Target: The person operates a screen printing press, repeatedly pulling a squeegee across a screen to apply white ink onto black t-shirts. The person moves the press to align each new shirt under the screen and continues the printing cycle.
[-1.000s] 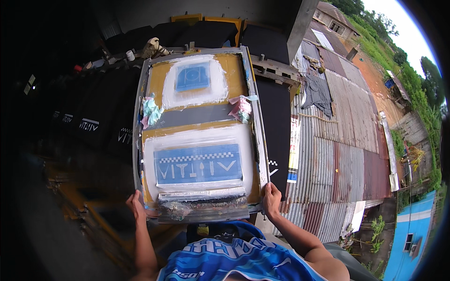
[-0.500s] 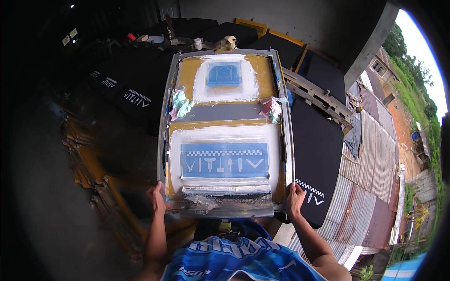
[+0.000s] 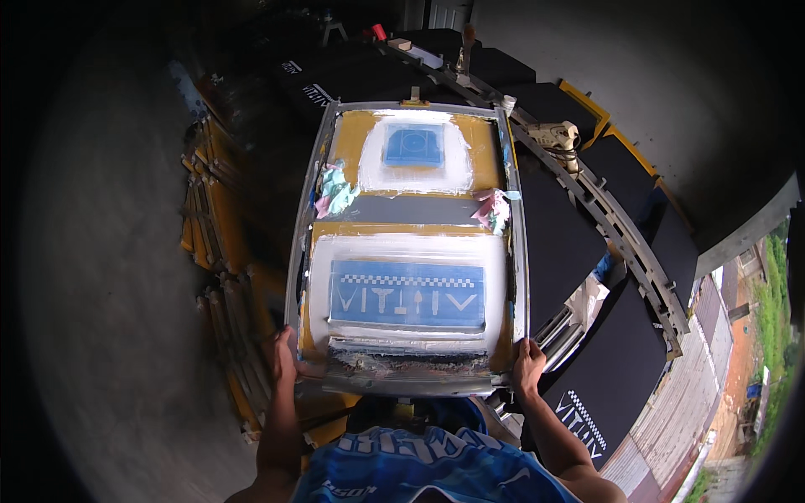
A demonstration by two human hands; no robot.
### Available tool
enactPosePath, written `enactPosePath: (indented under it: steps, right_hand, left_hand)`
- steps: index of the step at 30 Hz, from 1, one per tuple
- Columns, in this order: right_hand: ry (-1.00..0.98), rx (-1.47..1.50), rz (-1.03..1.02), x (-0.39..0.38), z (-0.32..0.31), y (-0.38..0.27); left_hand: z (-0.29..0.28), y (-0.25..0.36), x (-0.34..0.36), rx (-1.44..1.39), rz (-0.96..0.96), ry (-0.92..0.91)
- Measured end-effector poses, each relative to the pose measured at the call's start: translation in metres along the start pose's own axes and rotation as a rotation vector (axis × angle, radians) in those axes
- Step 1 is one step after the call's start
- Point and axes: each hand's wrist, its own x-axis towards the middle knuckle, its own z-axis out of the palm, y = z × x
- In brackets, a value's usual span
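1. Head view, the frame: a large screen-printing frame [image 3: 521,277] lies straight ahead of the torso, its long axis running away from the person and its near short end just in front of the blue shirt [image 3: 402,469]. Whether its far end rests on anything beneath cannot be told.

2. Head view, left hand: the left hand [image 3: 286,354] is at the frame's near left corner, fingers curled against the outside of the left rail. The grip looks like a clasp, but the fingers' undersides are hidden.

3. Head view, right hand: the right hand [image 3: 528,367] is at the frame's near right corner, thumb up along the right rail and the other fingers folded around its outer side, pinching the rail. Neither hand is clearly nearer the frame; both touch it, one on each long side, with most of its length beyond them.

4. Head view, on the frame: a smeared squeegee-like bar [image 3: 411,362] lies across the near end, between the hands. Beyond it is a wide blue stencil panel [image 3: 407,314], then a grey band with a crumpled pastel cloth [image 3: 337,191] by the left rail and a second pastel cloth [image 3: 493,210] by the right. A smaller blue panel [image 3: 414,146] is near the far end.

5. Head view, around the frame: to its right lies a black printed panel [image 3: 620,352], with a curved metal rail [image 3: 637,243] farther out; to its left stand yellow frames [image 3: 201,201].
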Motion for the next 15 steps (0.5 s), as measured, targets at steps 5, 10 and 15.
enactPosePath:
  steps: [5, 10, 15]
  right_hand:
    - [-0.083, 0.114, 0.008, -0.025, -0.045, 0.0]
    - [-0.125, 0.093, -0.01, -0.021, -0.067, 0.0]
    - [-0.173, 0.016, -0.091, 0.002, -0.055, -0.008]
  left_hand:
    - [-0.025, -0.007, -0.066, 0.228, 0.115, 0.093]
    - [-0.023, -0.018, -0.096, 0.197, 0.233, 0.212]
    - [-0.027, -0.037, -0.1, 0.105, 0.151, 0.251]
